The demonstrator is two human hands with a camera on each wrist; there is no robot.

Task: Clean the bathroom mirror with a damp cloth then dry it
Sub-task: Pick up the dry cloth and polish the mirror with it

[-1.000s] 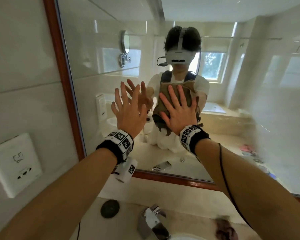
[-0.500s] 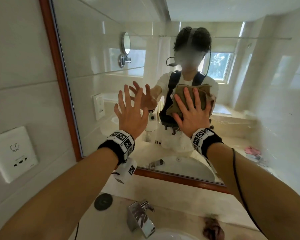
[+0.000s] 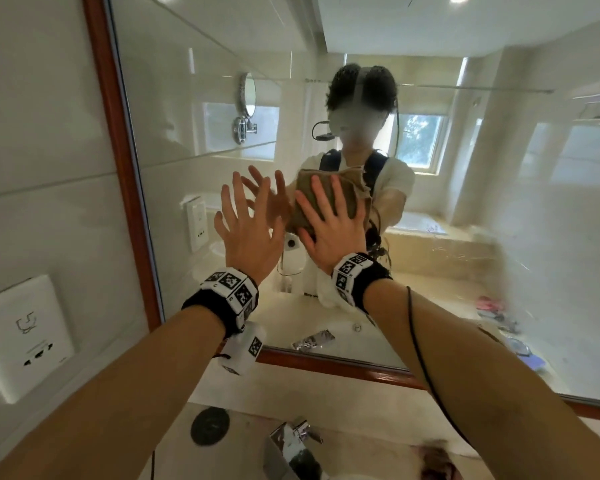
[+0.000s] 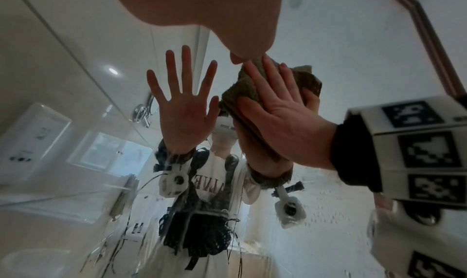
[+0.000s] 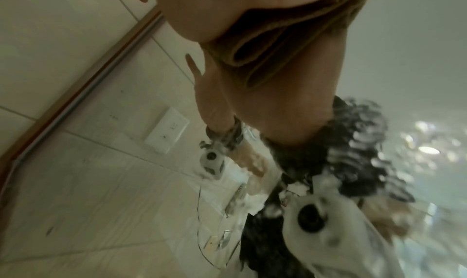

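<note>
Right hand (image 3: 329,233) flat, fingers spread, pressing the folded brown cloth (image 3: 340,188) to the mirror (image 3: 194,133) under its palm. Left hand (image 3: 248,233) just beside, splayed wide, holding nothing, probably touching glass. Cloth soft, limp, light; keep palm centred on the fold so it won't slip on wet glass.

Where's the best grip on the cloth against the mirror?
Probably the loose upper-right corner of the cloth, pinched from the right: it sticks out past the right hand, whose flat fingers pin the folded middle to the mirror.
</note>
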